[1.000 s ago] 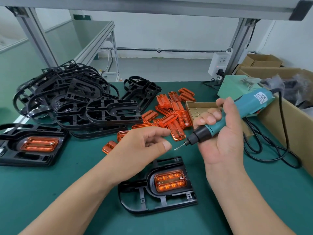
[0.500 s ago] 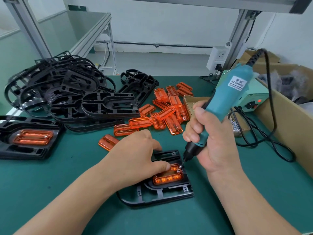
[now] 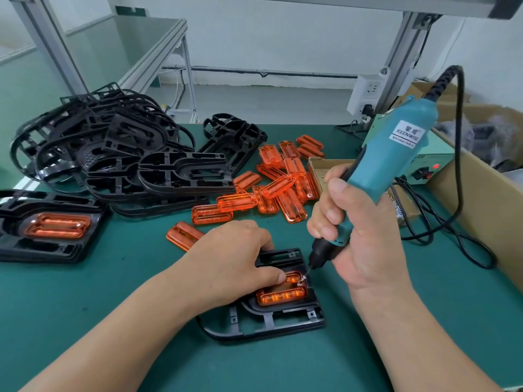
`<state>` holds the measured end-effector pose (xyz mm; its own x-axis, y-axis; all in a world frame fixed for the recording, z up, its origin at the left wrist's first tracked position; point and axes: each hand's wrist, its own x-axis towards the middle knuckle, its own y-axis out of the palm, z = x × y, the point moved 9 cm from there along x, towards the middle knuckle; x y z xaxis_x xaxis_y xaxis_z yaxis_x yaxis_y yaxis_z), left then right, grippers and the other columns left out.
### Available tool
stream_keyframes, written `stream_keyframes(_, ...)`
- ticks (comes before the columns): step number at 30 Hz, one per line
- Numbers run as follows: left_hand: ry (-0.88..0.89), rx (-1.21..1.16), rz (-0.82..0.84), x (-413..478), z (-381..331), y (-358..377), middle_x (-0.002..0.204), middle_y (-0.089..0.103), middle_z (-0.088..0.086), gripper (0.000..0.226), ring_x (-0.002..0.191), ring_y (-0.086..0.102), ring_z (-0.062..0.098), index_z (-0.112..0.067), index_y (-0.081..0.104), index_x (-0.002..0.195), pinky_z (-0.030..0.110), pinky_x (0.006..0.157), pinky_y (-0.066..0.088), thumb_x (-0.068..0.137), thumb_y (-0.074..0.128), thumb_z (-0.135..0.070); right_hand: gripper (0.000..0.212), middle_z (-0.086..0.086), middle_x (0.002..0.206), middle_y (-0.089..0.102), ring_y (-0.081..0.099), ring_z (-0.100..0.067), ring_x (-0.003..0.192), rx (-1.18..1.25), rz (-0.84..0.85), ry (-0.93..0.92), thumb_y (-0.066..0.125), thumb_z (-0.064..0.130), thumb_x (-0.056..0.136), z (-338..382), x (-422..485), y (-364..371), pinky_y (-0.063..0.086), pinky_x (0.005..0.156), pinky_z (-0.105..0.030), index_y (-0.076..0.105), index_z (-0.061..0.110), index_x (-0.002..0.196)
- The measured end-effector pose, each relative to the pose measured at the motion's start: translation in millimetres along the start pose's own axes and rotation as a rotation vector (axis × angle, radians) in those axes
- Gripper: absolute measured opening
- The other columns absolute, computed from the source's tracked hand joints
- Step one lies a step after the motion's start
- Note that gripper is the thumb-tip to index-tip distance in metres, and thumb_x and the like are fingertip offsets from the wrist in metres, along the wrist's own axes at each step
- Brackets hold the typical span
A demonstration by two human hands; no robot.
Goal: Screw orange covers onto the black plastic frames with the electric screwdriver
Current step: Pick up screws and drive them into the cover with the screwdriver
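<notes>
Gripping the electric screwdriver (image 3: pixel 390 157) with right hand (image 3: pixel 365 244) fingers curled round it, you rest its bit on a screw in the orange cover (image 3: pixel 283 295). Your left hand (image 3: pixel 235 258) pinches that cover against the black plastic frame (image 3: pixel 268 323) on the tabletop (image 3: pixel 85 321). One assembled frame (image 3: pixel 51 230) lies left; loose covers (image 3: pixel 277 190) and bare frames (image 3: pixel 113 154) await.

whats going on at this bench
A person is fastening an orange cover onto a black plastic frame. The right hand grips the electric screwdriver, its bit on a screw at the cover's right end. The left hand holds the frame steady, thumb on the cover. Loose covers and piled frames lie behind.
</notes>
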<state>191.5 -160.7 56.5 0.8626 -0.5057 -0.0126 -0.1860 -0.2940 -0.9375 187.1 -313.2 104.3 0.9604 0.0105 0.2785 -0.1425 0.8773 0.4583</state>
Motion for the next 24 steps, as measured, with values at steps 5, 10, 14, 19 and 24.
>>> stream_keyframes(5, -0.019, -0.017, 0.021, 1, 2, 2, 0.101, 0.058, -0.016, 0.047, 0.096, 0.056, 0.006, -0.037, 0.065, 0.114, 0.03, 0.086, 0.051, 0.083, 0.067, -0.073, 0.009, 0.0, 0.062, 0.042, 0.04, -0.015, 0.046, -0.026, 0.028, 0.001, 0.069, 0.021, 0.09, 1, -1, 4, 0.038, 0.053, -0.027, 0.061, 0.019, 0.094)
stream_keyframes(10, -0.043, -0.014, 0.041, 1, 2, 3, 0.101, 0.058, -0.015, 0.047, 0.096, 0.057, 0.007, -0.037, 0.063, 0.113, 0.033, 0.087, 0.052, 0.083, 0.068, -0.072, 0.011, -0.002, 0.062, 0.043, 0.041, -0.018, 0.044, -0.093, 0.069, -0.003, 0.069, 0.02, 0.09, -1, -5, 12, 0.039, 0.052, -0.027, 0.063, 0.016, 0.097)
stream_keyframes(14, -0.067, -0.035, 0.049, 0, 2, 2, 0.098, 0.059, -0.014, 0.042, 0.093, 0.057, 0.006, -0.037, 0.062, 0.108, 0.033, 0.085, 0.052, 0.083, 0.071, -0.069, 0.012, 0.0, 0.06, 0.046, 0.042, -0.02, 0.044, -0.203, 0.143, -0.023, 0.07, 0.016, 0.09, -1, -8, 26, 0.04, 0.052, -0.028, 0.067, 0.018, 0.101)
stream_keyframes(19, -0.062, -0.105, 0.1, -1, -1, 5, 0.106, 0.067, -0.011, 0.036, 0.1, 0.064, 0.013, -0.034, 0.062, 0.108, 0.04, 0.09, 0.055, 0.085, 0.072, -0.06, 0.016, 0.003, 0.063, 0.051, 0.045, -0.017, 0.048, -0.31, 0.314, 0.012, 0.078, 0.021, 0.092, -13, -12, 48, 0.041, 0.051, -0.028, 0.066, 0.018, 0.102)
stream_keyframes(24, -0.075, -0.137, 0.114, -1, -1, 6, 0.108, 0.067, -0.01, 0.034, 0.101, 0.064, 0.015, -0.033, 0.062, 0.109, 0.041, 0.091, 0.055, 0.086, 0.073, -0.056, 0.022, -0.01, 0.07, 0.045, 0.043, -0.019, 0.048, -0.299, 0.348, 0.047, 0.083, 0.031, 0.091, -18, -10, 49, 0.041, 0.051, -0.027, 0.064, 0.021, 0.094)
